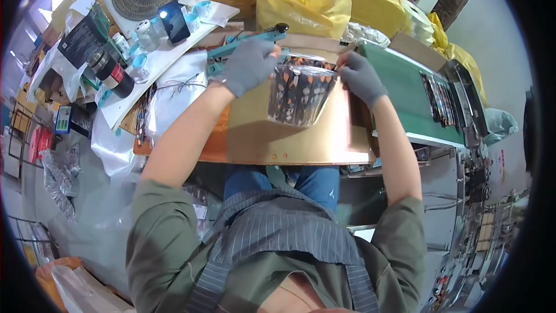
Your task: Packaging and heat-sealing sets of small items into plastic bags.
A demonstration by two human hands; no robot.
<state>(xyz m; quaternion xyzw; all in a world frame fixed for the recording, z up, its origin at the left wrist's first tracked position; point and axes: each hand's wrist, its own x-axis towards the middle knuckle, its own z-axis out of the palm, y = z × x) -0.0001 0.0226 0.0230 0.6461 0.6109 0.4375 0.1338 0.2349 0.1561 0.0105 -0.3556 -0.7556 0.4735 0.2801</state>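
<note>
Before me hangs a transparent plastic bag [298,94] filled with dark, flat strips patterned in orange and white; their exact kind I cannot make out. My left hand [250,66], in a grey glove with bare fingertips, pinches the bag's upper left corner. At the upper right corner my right hand [360,76], gloved the same way, has its fingers closed on the bag's edge. The bag is held up by its top, over a tan board [249,133]. Just behind my left hand is a teal bag sealer [217,52] with a black knob, partly hidden by that hand.
A green conveyor belt [399,90] on the right carries a row of similar strips [440,99]. A yellow sack [301,17] of loose pieces stands behind. To the left, a white shelf [168,52] bears a phone [174,22], jars and a thermos [110,73]; plastic bags [174,95] lie below.
</note>
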